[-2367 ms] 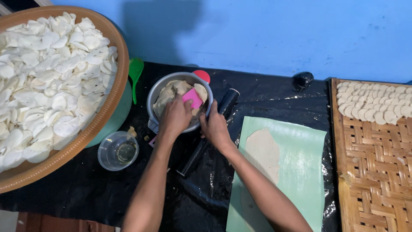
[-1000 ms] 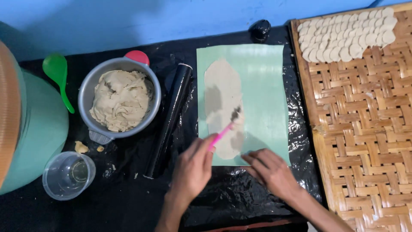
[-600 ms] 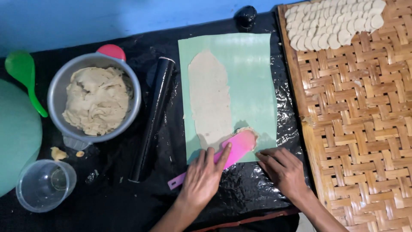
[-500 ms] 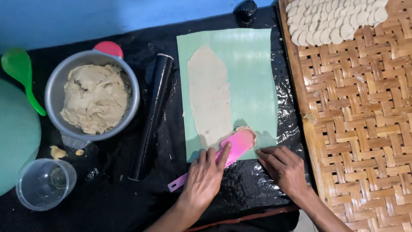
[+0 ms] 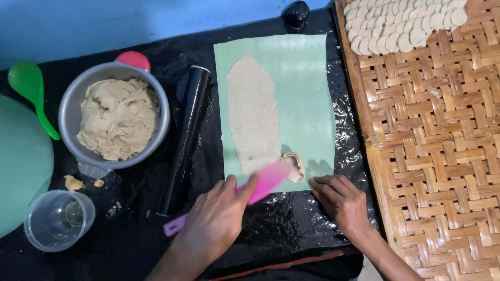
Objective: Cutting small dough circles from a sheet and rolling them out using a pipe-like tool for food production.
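Dough, a flat beige strip [image 5: 253, 114], lay along the pale green sheet [image 5: 302, 78]. Your left hand [image 5: 216, 221] gripped the pink plastic spatula [image 5: 263, 183] at its near end; your right hand [image 5: 341, 200] pressed flat, fingers spread, on the sheet's corner.

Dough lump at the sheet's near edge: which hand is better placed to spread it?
Left hand: it holds the pink spatula beside the lump; the right hand lies flat, empty.

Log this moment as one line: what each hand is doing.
left hand: holds pink plastic spatula on flattened dough strip | right hand: fingers pin green sheet edge | small dough lump beside spatula
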